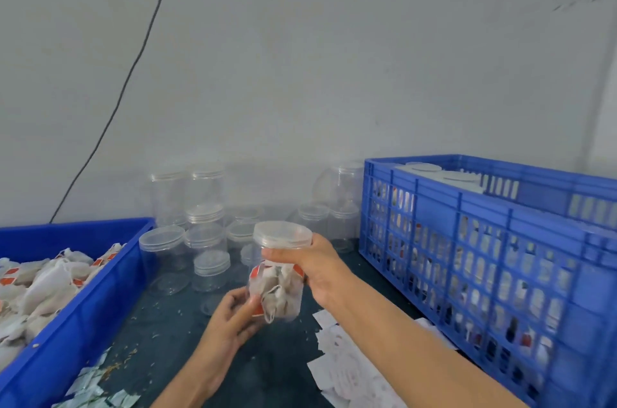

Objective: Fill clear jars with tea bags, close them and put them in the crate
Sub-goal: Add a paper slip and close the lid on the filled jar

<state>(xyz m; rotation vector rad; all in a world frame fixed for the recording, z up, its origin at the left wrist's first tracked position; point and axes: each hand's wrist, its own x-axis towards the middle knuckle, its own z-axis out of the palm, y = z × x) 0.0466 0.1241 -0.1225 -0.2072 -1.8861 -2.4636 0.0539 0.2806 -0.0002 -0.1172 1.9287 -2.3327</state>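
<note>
Setting: pale wall at the far side with a black cable running down it; dark table below, littered with crumbs.

Item 1, jar: clear, filled with tea bags, held in the air above the middle of the table, left of the crate. Lid sits on top; whether it is fully screwed down cannot be told.

Item 2, right hand: grip closed round the jar's neck just under the lid, thumb across the front.

Item 3, left hand: fingers curled against the jar's lower left side, steadying it.

Item 4, crate: blue, slatted, right side, already holding filled jars with white lids showing at the far end.

Item 5, bin: blue, left side, heaped with loose tea bags.

Item 6, empty jars: clear, stacked at the far middle against the wall.

Item 7, paper slips: white, scattered near the crate's foot.

Risks, as judged:
- A lid seated crooked or only part turned could come off on the way to the crate and spill the bags.
- A string or tag caught under the rim would stop the lid closing.
- Smooth plastic held only at the neck may slip once the left hand lets go.
- Swinging right, the jar could knock the crate's near wall.
</note>
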